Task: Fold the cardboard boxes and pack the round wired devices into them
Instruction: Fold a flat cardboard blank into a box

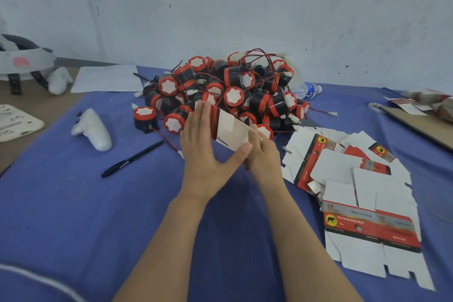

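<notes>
Bare forearms (181,240) rise from the bottom edge toward mid-frame. At centre left a white controller (94,130) and a black pen (132,159) lie on the blue cloth (61,203). Next, the left hand (203,152) presses straight fingers flat against a half-formed cardboard box (231,133), thumb spread beneath its lower edge; the right hand (263,154) grips the box's other side with curled fingers. Just behind, upper centre, sits the pile of round wired devices (228,91); flat box blanks (355,193) spread at right. Likely risks: uneven pressure could crease a panel off its score line, and tangled leads may drag neighbours along when one device is lifted
</notes>
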Motion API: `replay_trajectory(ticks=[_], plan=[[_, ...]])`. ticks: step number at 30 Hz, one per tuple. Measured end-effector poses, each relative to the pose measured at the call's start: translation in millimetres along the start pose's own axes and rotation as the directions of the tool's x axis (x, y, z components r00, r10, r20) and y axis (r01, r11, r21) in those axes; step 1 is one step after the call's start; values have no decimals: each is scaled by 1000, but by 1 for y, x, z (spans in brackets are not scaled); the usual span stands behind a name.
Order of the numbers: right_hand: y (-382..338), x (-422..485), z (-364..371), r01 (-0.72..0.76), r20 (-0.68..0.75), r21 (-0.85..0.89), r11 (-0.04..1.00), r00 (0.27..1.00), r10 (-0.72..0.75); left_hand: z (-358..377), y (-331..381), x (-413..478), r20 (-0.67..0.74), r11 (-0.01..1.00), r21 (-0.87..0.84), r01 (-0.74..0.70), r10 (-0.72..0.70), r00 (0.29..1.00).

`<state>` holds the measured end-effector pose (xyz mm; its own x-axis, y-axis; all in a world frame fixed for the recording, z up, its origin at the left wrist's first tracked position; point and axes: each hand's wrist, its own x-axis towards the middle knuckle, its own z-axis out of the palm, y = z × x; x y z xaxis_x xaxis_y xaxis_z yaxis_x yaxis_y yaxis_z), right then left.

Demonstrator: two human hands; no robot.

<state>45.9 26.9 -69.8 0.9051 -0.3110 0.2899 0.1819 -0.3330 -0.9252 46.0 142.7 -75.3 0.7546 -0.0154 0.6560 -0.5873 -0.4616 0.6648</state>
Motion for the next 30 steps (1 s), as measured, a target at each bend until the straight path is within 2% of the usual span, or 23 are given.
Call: replay_trajectory(ticks=[7, 11, 16, 20, 26, 30], plan=[[-1, 1, -8, 26, 11, 0, 1000, 1000, -26, -6, -3, 2, 19, 991, 104, -86, 84, 996], [-5, -1, -8, -36, 16, 118, 992, 999, 34, -6, -4, 2, -32, 999, 38, 39, -38, 999], [-7, -2, -3, -34, 61, 192, 981, 998, 23, -2, -12, 5, -144, 991, 16, 133, -129, 981], [-5, 0, -3, -42, 213, 277, 960, 977, -19, -4, -12, 8, -209, 957, -141, 255, -280, 937], [1, -3, -1, -86, 408, 246, 965, 913, -23, -2, -12, 7, -150, 928, -173, 330, -356, 922], [0, -5, 1, -52, 308, 238, 970, 951, -25, 0, -9, 6, -83, 956, -133, 261, -273, 958]])
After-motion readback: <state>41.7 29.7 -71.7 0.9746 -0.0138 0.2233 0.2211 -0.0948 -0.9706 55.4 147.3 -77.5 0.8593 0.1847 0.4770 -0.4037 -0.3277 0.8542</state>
